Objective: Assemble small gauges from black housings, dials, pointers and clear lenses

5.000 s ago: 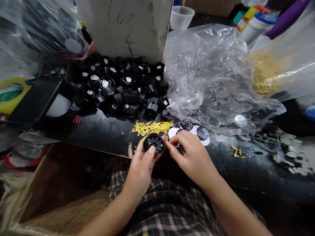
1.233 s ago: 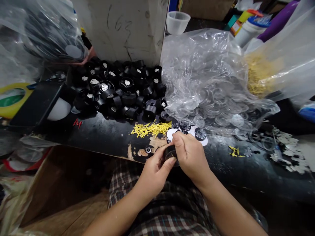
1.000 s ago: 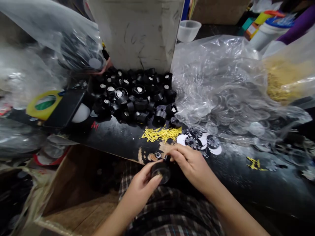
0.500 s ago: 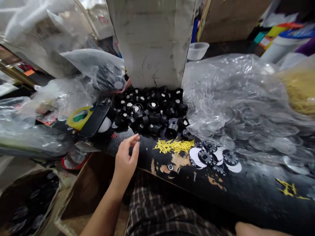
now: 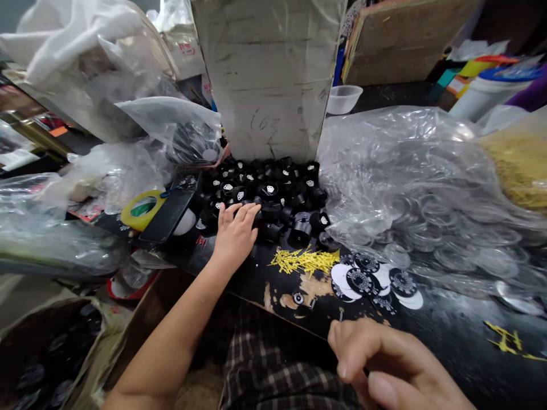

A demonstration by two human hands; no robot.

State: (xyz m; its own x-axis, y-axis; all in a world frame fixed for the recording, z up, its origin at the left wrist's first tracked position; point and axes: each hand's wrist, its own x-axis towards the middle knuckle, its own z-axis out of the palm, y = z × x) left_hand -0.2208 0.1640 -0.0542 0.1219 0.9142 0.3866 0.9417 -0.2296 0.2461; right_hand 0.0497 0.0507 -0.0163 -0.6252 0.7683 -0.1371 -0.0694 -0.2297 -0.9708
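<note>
Well, the head view shows one person's two hands at a dark, scratched table [image 5: 436, 341]. The left hand [image 5: 236, 232] is spread out over a big heap of shiny black round plastic cups [image 5: 272, 212], at the near left side of the heap. I see nothing held in it, and I can't tell if the fingers touch a cup. The right hand [image 5: 384, 353] is near the front edge, with its fingers loosely curled. I see nothing in it, but the inside is hidden, so I can't tell.

It looks like lots of work is left. Many cups show a small white plate with holes, and I see no number face on those. Thin yellow plastic pointers [image 5: 304, 261] lie in a loose pile. Flat black discs with white marks [image 5: 360, 281] lie beside them, mixed with plain white discs [image 5: 341, 277]. Clear round plastic pieces [image 5: 461, 242] lie heaped on the right. A small metal screw [image 5: 341, 314] lies just beside the right hand.

Low on the left, dark round things [image 5: 32, 376] sit in a bin. Maybe those are done, but it's too dark to be sure.
</note>
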